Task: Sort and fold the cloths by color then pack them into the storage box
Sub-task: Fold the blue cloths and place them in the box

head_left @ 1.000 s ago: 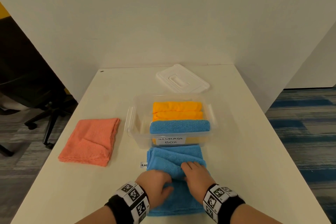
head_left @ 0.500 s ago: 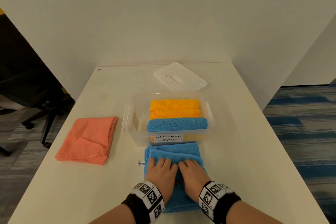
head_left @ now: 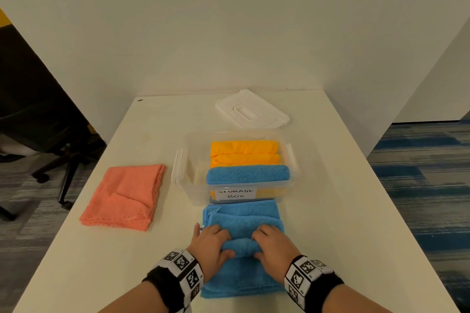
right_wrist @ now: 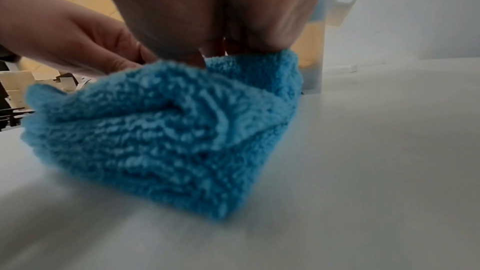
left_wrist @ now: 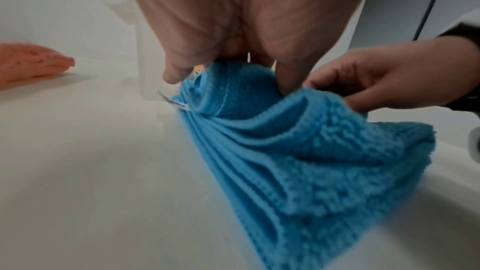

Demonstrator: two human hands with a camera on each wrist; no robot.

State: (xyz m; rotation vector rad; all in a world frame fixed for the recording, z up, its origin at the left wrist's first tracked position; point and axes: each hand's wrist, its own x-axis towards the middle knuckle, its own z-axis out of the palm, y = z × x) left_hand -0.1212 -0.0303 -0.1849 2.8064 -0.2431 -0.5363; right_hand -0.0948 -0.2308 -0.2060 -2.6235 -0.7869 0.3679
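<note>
Folding blue cloth (head_left: 243, 221) at 6 o'clock of storage box (head_left: 183, 175)

I see left hand (head_left: 212, 244) and right hand (head_left: 273, 242) both pinching its raised mid-fold; soft, light, floppy; I'd grip folded edges.

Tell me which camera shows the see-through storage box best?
The head view: the whole storage box with its label shows. The left wrist view catches a blurry corner; the right wrist view shows one edge.
</note>
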